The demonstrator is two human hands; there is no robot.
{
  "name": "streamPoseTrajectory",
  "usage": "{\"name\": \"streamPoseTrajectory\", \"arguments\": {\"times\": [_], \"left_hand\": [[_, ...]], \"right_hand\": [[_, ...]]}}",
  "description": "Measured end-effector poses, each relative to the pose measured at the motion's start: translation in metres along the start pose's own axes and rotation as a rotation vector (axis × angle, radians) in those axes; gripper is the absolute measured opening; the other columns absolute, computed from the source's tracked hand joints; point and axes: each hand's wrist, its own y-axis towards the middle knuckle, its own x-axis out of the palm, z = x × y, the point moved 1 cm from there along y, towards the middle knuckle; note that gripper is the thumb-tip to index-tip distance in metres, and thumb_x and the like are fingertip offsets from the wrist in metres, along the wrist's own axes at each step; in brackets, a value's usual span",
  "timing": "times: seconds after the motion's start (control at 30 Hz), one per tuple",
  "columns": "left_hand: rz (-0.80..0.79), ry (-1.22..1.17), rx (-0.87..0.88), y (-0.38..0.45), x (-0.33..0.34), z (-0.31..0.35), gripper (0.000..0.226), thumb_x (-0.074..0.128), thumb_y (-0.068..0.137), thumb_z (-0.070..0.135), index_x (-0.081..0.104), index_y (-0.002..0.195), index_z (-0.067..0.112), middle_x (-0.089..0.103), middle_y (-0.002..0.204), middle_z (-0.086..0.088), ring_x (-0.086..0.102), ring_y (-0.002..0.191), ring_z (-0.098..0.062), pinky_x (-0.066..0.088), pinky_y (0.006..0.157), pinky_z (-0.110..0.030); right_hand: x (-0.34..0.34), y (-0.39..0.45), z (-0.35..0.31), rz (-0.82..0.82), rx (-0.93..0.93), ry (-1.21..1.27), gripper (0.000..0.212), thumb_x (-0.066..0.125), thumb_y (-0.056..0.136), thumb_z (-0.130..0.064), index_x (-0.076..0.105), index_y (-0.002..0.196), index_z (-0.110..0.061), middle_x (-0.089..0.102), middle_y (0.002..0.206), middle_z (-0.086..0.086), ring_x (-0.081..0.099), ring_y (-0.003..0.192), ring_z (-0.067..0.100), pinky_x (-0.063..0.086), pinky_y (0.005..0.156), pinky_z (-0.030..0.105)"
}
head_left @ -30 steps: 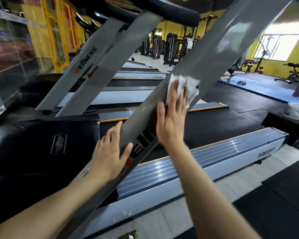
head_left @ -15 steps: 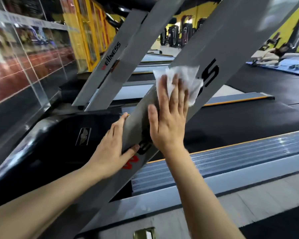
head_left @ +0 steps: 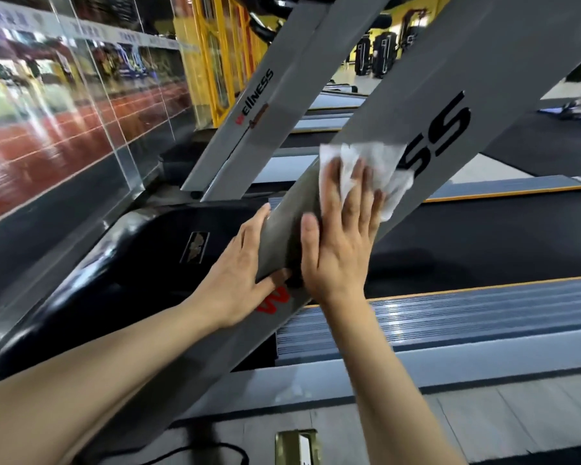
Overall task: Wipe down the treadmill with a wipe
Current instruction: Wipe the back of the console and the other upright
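From the head camera we see our right hand [head_left: 341,236] lying flat, fingers straight and spread, pressing a white wipe [head_left: 373,166] against the face of the slanted grey post [head_left: 503,82] of the treadmill. The wipe is crumpled, and it sticks out above and to the right of our fingertips, just touching the black letters printed on the post. Our left hand [head_left: 235,276] holds the post's left edge lower down, fingers wrapped behind the edge and the thumb on the front beside a red letter. The two hands are close together, with only a narrow strip of grey between them. Above the wipe the post runs up and right out of view, with its face bare. To its left stands a second grey post [head_left: 265,95], with a gap between the two. Below the hands sit the black motor cover [head_left: 141,263] on the left and the ribbed side rail [head_left: 483,317] on the right, with the dark belt [head_left: 483,243] behind it. A glass wall [head_left: 64,112] closes the far left. The grey surface looks smooth and matte.
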Motion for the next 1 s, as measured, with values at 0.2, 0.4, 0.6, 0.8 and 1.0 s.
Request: {"name": "streamPoseTrajectory", "arguments": {"times": [0.2, 0.4, 0.6, 0.8, 1.0], "left_hand": [[-0.043, -0.014, 0.029, 0.001, -0.002, -0.007, 0.105, 0.074, 0.092, 0.031, -0.004, 0.163, 0.028, 0.011, 0.167, 0.014, 0.013, 0.149, 0.003, 0.014, 0.124, -0.019], [-0.069, -0.111, 0.106, 0.003, -0.010, -0.021, 0.108, 0.077, 0.088, 0.042, -0.001, 0.162, 0.038, 0.020, 0.167, 0.014, 0.027, 0.151, -0.008, 0.031, 0.122, -0.039], [-0.054, -0.022, 0.048, -0.060, -0.006, -0.085, 0.115, 0.078, 0.081, 0.056, -0.004, 0.161, 0.044, 0.025, 0.163, 0.024, 0.037, 0.145, -0.009, 0.047, 0.107, -0.037], [-0.042, -0.117, 0.042, -0.071, 0.010, -0.122, 0.094, 0.069, 0.078, 0.060, 0.031, 0.154, 0.022, 0.054, 0.148, 0.000, 0.060, 0.124, -0.025, 0.052, 0.090, -0.036], [0.030, -0.200, 0.135, -0.070, 0.019, -0.131, 0.100, 0.078, 0.078, 0.055, 0.026, 0.158, 0.026, 0.046, 0.156, 0.005, 0.056, 0.131, -0.023, 0.054, 0.094, -0.042]], "right_hand": [[0.015, -0.096, 0.001, -0.228, -0.061, -0.010, 0.054, 0.035, 0.107, -0.035, 0.030, 0.157, -0.016, 0.023, 0.166, 0.008, 0.015, 0.156, 0.026, 0.019, 0.123, 0.056], [-0.027, 0.055, -0.018, -0.049, -0.181, -0.307, 0.046, 0.033, 0.109, -0.034, 0.054, 0.145, -0.014, 0.042, 0.157, 0.007, 0.027, 0.152, 0.024, 0.016, 0.125, 0.047], [0.000, -0.016, -0.054, -0.249, -0.264, -0.386, 0.047, 0.040, 0.106, -0.033, 0.052, 0.145, -0.009, 0.044, 0.155, 0.013, 0.030, 0.150, 0.031, 0.024, 0.120, 0.051], [0.029, -0.086, -0.096, -0.514, -0.377, -0.457, 0.049, 0.038, 0.107, -0.034, 0.041, 0.154, -0.018, 0.037, 0.161, 0.004, 0.025, 0.153, 0.022, 0.020, 0.123, 0.048], [0.023, -0.038, -0.086, -0.142, 0.036, -0.449, 0.054, 0.034, 0.108, -0.037, 0.038, 0.155, -0.010, 0.024, 0.165, 0.015, 0.012, 0.156, 0.029, 0.017, 0.124, 0.052]]}}
